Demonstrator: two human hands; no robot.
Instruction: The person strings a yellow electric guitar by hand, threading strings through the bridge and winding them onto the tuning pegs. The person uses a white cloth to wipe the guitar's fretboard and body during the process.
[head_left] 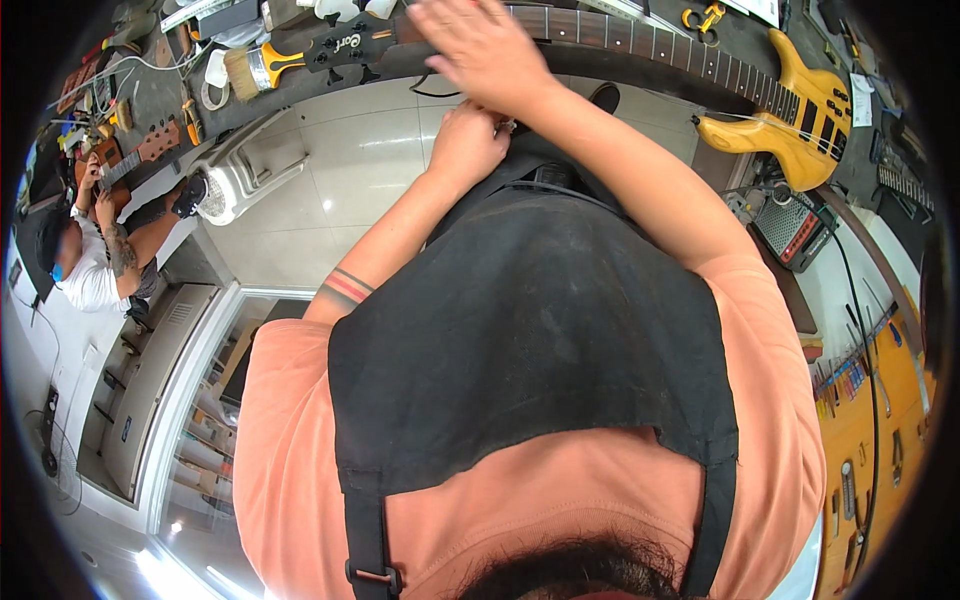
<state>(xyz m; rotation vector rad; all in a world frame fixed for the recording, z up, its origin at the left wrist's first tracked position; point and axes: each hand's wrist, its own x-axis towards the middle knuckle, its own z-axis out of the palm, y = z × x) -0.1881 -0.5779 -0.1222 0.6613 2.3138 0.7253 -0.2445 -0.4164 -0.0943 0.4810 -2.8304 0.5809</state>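
Observation:
My right hand (480, 50) lies flat with fingers stretched out over the dark neck (635, 40) of a bass guitar, near its black headstock (340, 48); whether it touches the strings is unclear. The bass's natural wood body (730, 135) sits at the upper right. My left hand (468, 145) is lower, just beyond my black apron (520, 320), with its fingers curled closed round something small that I cannot make out, partly hidden beneath my right hand.
The cluttered bench (165, 90) holds a brush (242, 75), yellow-handled tools and cords. Another person (95, 260) at the left holds a small guitar. A white stool (230, 185), a small amplifier (790, 230) and an orange tool board (870, 450) stand around me.

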